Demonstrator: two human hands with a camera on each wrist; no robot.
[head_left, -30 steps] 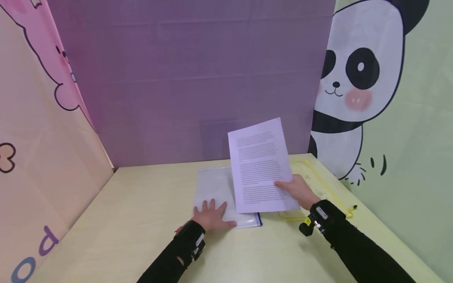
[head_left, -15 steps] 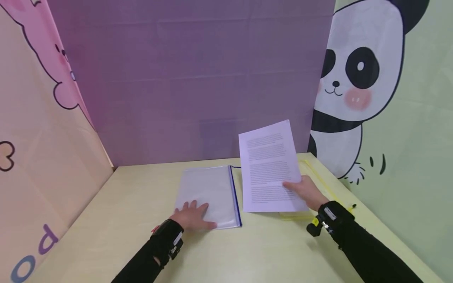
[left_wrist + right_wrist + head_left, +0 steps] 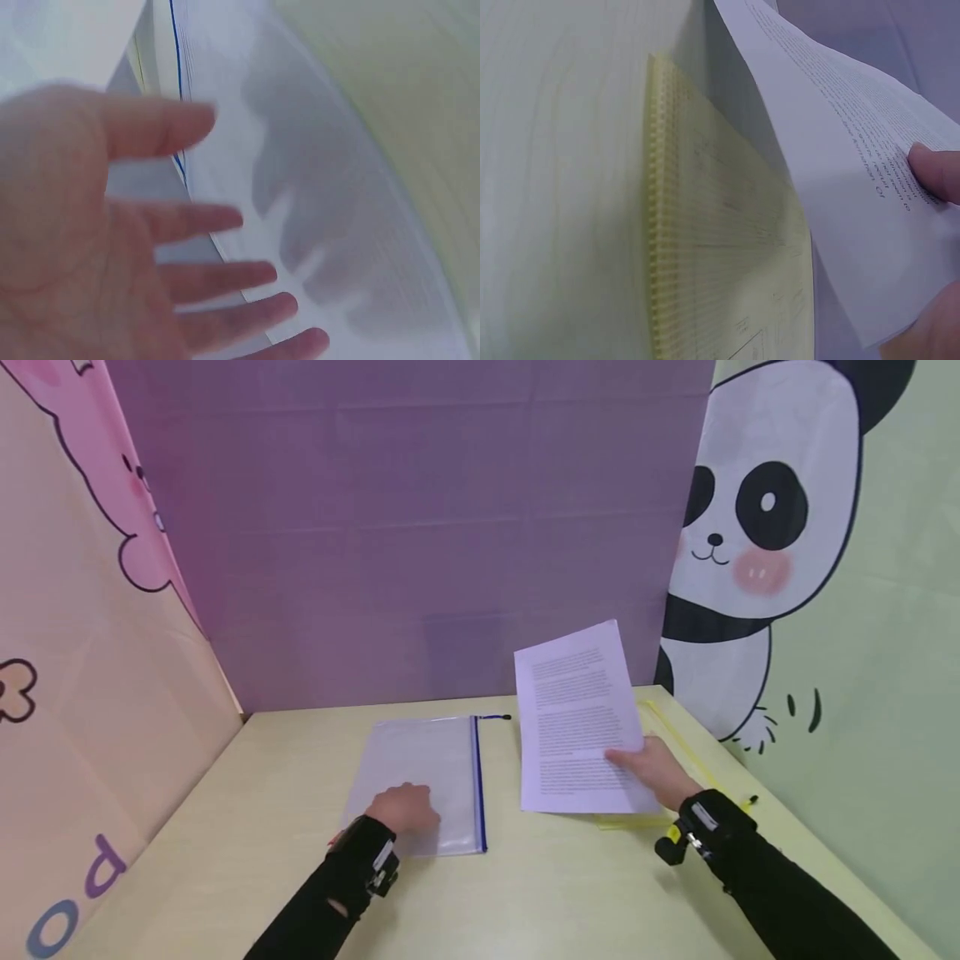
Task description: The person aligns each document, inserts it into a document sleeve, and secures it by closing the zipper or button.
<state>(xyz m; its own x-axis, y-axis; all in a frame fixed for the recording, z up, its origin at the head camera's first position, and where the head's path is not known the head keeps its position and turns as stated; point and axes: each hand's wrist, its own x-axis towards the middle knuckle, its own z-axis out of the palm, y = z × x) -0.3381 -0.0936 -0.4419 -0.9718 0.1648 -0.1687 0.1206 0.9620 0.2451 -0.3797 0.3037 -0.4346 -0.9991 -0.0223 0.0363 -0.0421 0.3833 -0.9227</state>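
Note:
My left hand (image 3: 405,810) is over the near left part of a clear zip document bag (image 3: 450,760) with a blue zip edge. In the left wrist view its fingers stretch out apart above the bag's plastic (image 3: 225,45); contact cannot be made out. My right hand (image 3: 660,768) pinches printed paper (image 3: 577,718) by its lower right edge, thumb on the text side. The paper is held tilted up over the table. Beneath and behind it lies a yellow mesh zip bag (image 3: 735,225), partly hidden in the head view.
A pale wooden table (image 3: 225,843) carries everything. A purple cloth backdrop (image 3: 420,527) closes off the back. A panda-printed panel (image 3: 825,652) stands on the right and a pink printed panel (image 3: 90,635) on the left.
The clear zip bag has slid left along with my left hand, baring its blue zip edge. That hand then changed from spread flat to raised knuckles. The paper shifted slightly right.

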